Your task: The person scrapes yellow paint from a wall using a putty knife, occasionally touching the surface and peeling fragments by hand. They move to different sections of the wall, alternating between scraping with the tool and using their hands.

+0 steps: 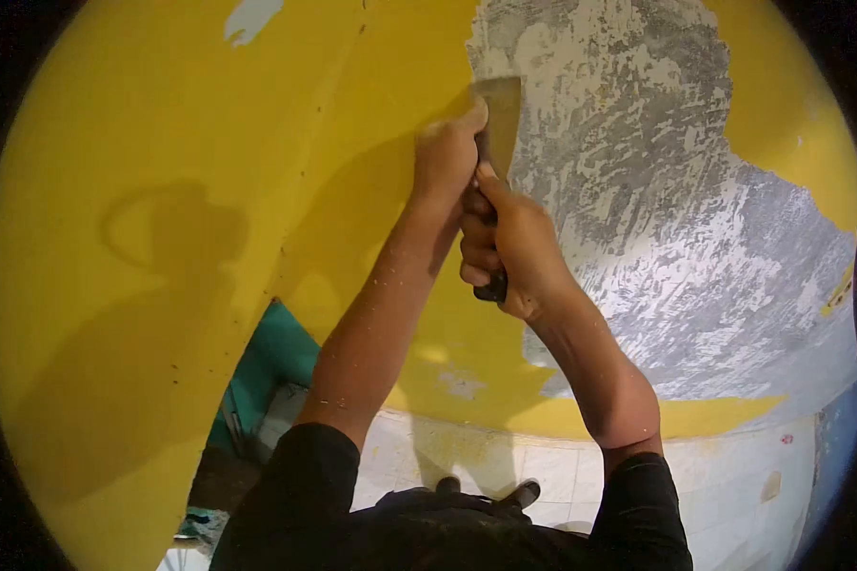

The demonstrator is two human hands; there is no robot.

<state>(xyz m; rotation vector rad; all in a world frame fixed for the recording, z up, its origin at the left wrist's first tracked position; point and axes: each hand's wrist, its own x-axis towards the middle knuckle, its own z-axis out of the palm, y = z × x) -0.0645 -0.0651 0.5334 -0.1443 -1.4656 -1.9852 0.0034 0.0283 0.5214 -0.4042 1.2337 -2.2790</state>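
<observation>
1. Holding a broad metal scraper with a black handle by the right grip, clamped together around that handle, with its butt showing below the curled fingers.
2. Touching the left side of the blade near the handle with the thumb of the left grip; cannot tell how far closed, with the other fingers hidden.
3. Extending beyond both grips toward the top of the view, with the blade against the yellow painted wall, at the left border of a large, streaky grey-and-white patch.
4. Stretching both bare forearms up from black sleeves, with pale flecks on the skin.
5. Casting a dark shadow onto the yellow surface at left.
6. Standing in dark shoes on a white tiled floor, below the wall.
7. Showing at lower left, past a yellow edge, a teal surface and brown items too dim to identify, as containers or otherwise.
</observation>
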